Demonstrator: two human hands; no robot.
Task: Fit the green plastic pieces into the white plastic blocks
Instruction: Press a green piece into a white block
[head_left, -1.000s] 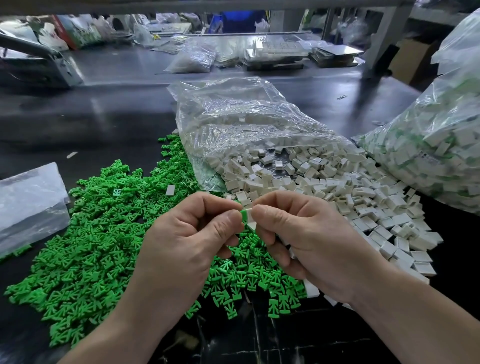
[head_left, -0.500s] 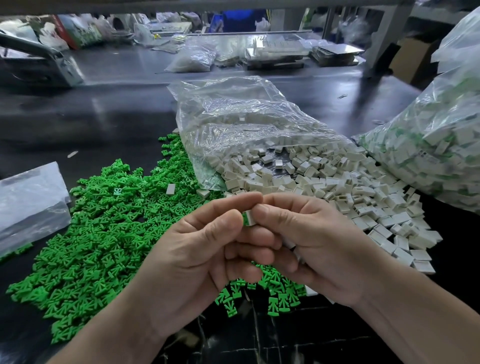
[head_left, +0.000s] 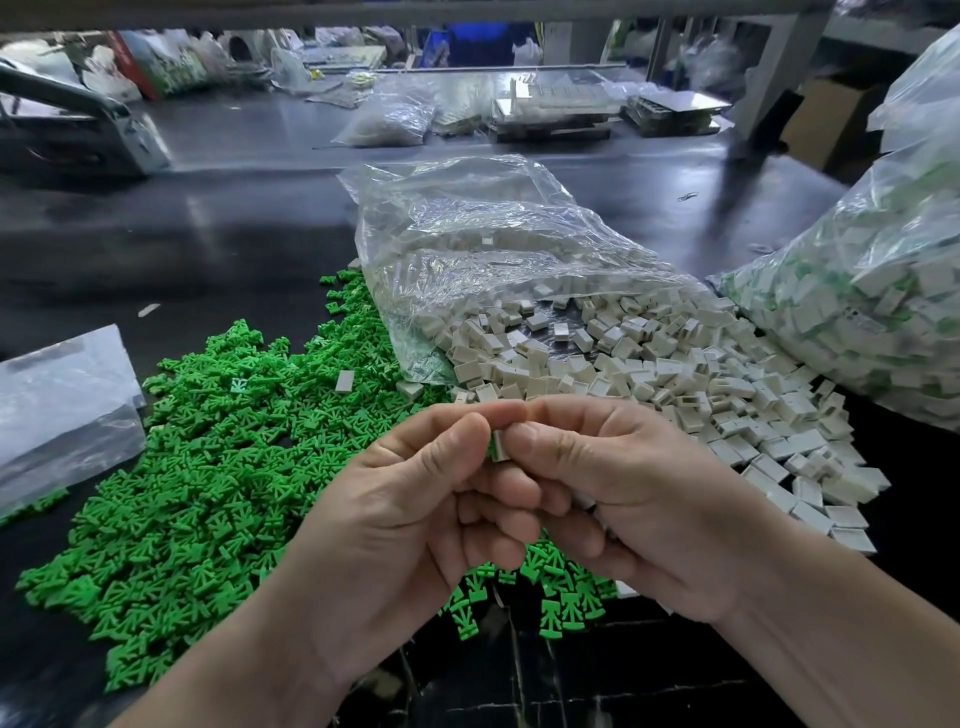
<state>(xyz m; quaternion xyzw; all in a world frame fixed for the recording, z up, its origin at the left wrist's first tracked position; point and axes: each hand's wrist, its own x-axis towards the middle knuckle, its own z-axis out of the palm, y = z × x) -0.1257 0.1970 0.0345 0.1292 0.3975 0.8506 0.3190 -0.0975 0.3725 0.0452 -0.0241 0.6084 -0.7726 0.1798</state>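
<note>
Fingers of your left hand (head_left: 415, 499) and right hand (head_left: 639, 499) pinch the white block (head_left: 502, 446); the green piece (head_left: 489, 451) now sits almost fully inside.

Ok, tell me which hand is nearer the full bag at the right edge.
Right. The right hand sits lower left of the bag; the left hand lies further left, touching the right.

The pile of pieces (head_left: 197, 467) is shown in bright green, the heap of blocks (head_left: 649, 374) in off-white. The held block (head_left: 501, 446) is seen off-white, edged green at its left. The open bag (head_left: 493, 244) is colourless; the filled bag (head_left: 883, 322), white flecked with green; the tabletop (head_left: 208, 234), glossy black.
</note>
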